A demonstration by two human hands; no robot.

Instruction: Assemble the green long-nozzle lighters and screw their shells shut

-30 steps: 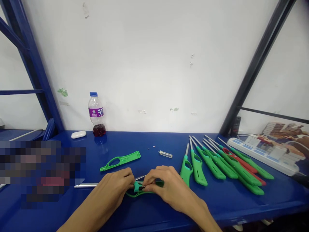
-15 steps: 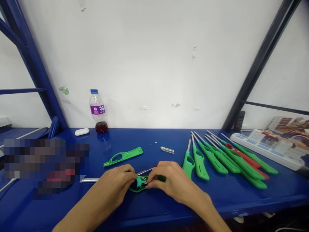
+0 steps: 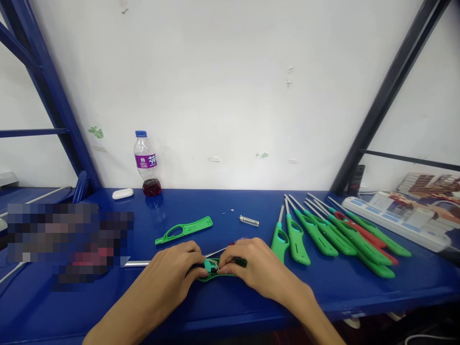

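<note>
Compared with half a second ago, your left hand (image 3: 176, 268) now sets its thumb against the teal piece (image 3: 208, 265), apparently steadying it. That hand grips the opened lighter (image 3: 211, 277), near and central on the blue table (image 3: 215, 311). Your right hand (image 3: 255, 263) pinches narrowly at pale wires (image 3: 214, 261); exact hold cannot be told. Green shell, insides exposed.

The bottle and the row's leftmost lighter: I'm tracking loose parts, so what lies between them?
In the head view, a small clear cylinder, a white speck and a thin sliver lie there, with a green shell half nearer the person.
</note>
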